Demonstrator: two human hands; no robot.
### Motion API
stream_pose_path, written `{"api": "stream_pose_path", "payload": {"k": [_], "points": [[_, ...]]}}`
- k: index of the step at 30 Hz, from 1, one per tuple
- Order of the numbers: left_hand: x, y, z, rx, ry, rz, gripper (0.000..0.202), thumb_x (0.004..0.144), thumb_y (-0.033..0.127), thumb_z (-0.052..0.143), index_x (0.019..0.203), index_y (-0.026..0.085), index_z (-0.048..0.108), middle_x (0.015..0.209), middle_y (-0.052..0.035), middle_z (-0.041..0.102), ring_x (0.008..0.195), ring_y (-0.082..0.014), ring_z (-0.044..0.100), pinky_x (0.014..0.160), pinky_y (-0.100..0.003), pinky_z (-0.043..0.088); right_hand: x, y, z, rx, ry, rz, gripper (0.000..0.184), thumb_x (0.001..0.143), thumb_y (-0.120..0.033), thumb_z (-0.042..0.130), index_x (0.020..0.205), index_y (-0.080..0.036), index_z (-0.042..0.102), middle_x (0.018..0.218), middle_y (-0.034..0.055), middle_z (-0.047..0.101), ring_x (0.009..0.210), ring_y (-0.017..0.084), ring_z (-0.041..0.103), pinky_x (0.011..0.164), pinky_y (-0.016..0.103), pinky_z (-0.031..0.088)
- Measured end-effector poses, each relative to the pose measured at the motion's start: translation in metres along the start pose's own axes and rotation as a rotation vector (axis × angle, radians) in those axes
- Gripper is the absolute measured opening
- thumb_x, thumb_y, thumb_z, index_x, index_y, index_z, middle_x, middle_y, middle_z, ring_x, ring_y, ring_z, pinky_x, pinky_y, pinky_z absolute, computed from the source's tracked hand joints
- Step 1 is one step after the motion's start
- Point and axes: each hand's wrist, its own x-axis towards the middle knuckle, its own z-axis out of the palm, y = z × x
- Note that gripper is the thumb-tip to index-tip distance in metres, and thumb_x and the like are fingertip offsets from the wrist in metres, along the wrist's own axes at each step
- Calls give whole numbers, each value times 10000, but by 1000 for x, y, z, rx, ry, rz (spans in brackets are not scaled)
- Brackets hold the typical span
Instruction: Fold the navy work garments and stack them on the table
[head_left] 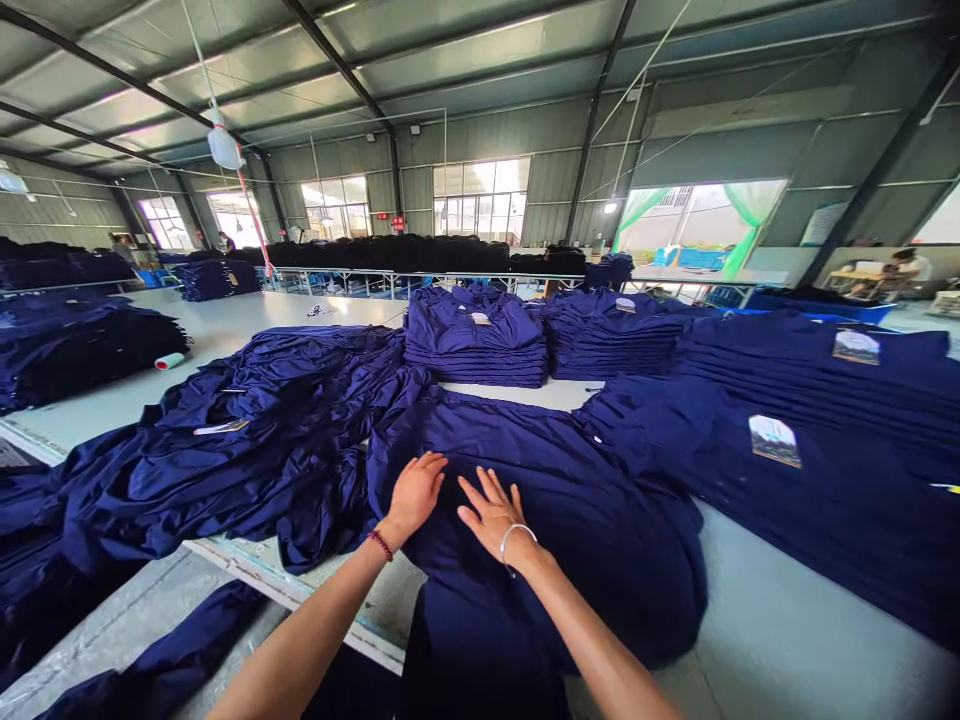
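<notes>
A dark blue garment (525,450) lies spread on the table in front of me, its lower part hanging over the near edge. My right hand (495,515) rests on it palm down, fingers spread, holding nothing. Just to the left, my left hand (416,495) presses on the same cloth, its fingers close together and slightly bent, with no cloth visibly gripped. A loose heap of dark blue garments (247,440) lies to the left, one bearing a paper tag (222,427). On the right is a garment with a printed tag (775,441).
Folded garment stacks stand behind the cloth, one in the middle (476,345) and one beside it (615,335). Another pile (82,345) sits at the far left near a small roll (169,361). The pale table (780,570) has its near edge below my left arm.
</notes>
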Motion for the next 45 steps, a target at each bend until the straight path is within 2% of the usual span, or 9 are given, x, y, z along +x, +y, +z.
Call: {"api": "stream_pose_path", "payload": {"k": [3,7,11,18,25,30,37,42,45], "points": [[-11,-45,-10,119,18,-135,464,1001,283,364,1452,263,469,1499,-73,495,1438,-255,363,1174,-505,290,17,-9,9,-38,-28,-92,560,985,-552,274,1530,-427,242,1664,-21,59,1526,235,-18,1185,584,-45],[-28,-86,-10,151,-189,-224,531,987,445,405,1504,328,378,1592,-47,347,1484,-302,252,1159,-585,269,31,12,19,-87,-53,21,562,982,-579,229,1526,-438,233,1658,-47,94,1527,234,44,1171,632,-38],[-22,-90,-9,69,-223,-249,524,973,450,428,1466,274,449,1586,-83,357,1477,-322,263,1131,-556,338,41,25,19,-105,-93,49,569,978,-579,224,1529,-440,213,1658,-60,92,1527,227,48,1177,635,9],[28,-111,-39,-338,217,-539,377,909,175,472,1251,153,629,1391,-178,552,1325,-284,482,1138,-419,329,60,-41,2,-13,-65,-77,574,991,-549,241,1540,-383,251,1660,-3,116,1526,230,52,1200,569,57],[49,-156,-40,-644,43,-705,73,718,183,728,661,166,685,691,-93,702,918,-292,691,808,-321,511,86,-84,32,-1,-130,-253,554,991,-495,308,1534,-419,233,1662,-19,91,1526,251,39,1182,621,35],[51,-145,-25,-993,-62,-683,196,658,320,821,689,169,701,635,-22,697,665,-186,655,637,-254,505,93,-71,56,-55,-91,-201,541,997,-505,276,1531,-429,229,1657,-33,102,1526,251,47,1182,623,6],[59,-136,-22,-1314,184,-731,358,601,366,873,704,178,586,660,8,659,612,-130,620,628,-253,511,95,-71,59,-62,-64,-167,544,996,-507,278,1531,-443,203,1657,-36,103,1527,249,42,1177,632,10],[49,-168,-58,-1345,503,-812,346,679,387,809,732,210,517,581,92,545,527,-73,547,553,-175,449,94,-69,61,-64,-69,-162,536,997,-521,278,1525,-452,219,1659,-49,70,1527,250,36,1175,634,8],[40,-180,-80,-1356,510,-874,296,691,366,802,752,209,558,571,68,573,517,-99,569,537,-200,468,94,-70,58,-52,-67,-166,526,998,-507,283,1519,-440,262,1660,-47,68,1527,244,30,1172,635,-11]]}}
